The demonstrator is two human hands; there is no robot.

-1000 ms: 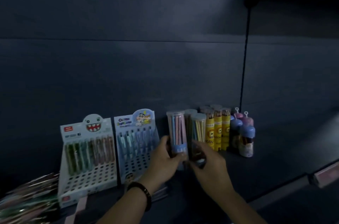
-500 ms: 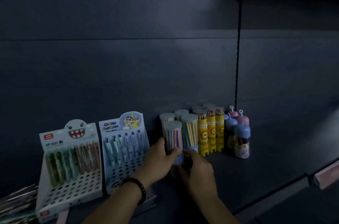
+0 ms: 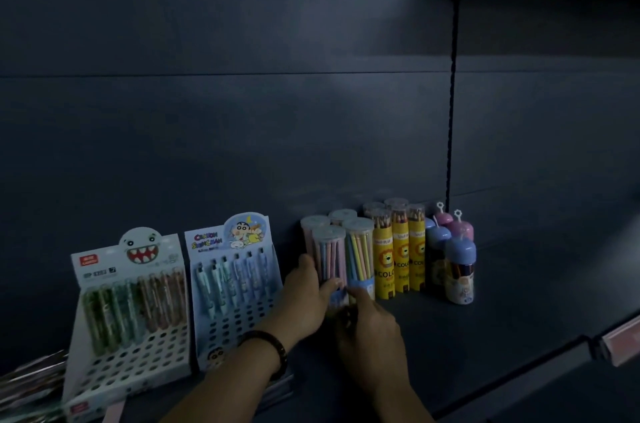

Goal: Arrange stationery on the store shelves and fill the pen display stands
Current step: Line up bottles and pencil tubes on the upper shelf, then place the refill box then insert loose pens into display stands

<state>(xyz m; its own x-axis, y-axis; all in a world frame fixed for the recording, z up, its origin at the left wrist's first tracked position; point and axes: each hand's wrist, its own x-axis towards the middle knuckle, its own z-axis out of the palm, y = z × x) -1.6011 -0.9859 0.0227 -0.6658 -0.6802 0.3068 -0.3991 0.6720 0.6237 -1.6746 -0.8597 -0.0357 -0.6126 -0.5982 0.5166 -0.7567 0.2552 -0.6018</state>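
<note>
Left hand (image 3: 306, 291): grasping the clear plastic tube of pastel pencils (image 3: 329, 258).
Right hand (image 3: 370, 327): fingers touching the tube's base; grip unclear.
Open room: bare dark shelf (image 3: 502, 325) at 3 o'clock.

Both bare forearms reach in from the bottom of the frame and meet just below its centre. The left hand (image 3: 306, 287) sits higher, thumb up and fingers curled rightward in a loose clasp around something upright (a dark beaded band circles that wrist). The right hand (image 3: 372, 325) lies lower and just to the right, back of the hand toward us, fingers bent forward and almost touching the left hand's fingertips.
</note>
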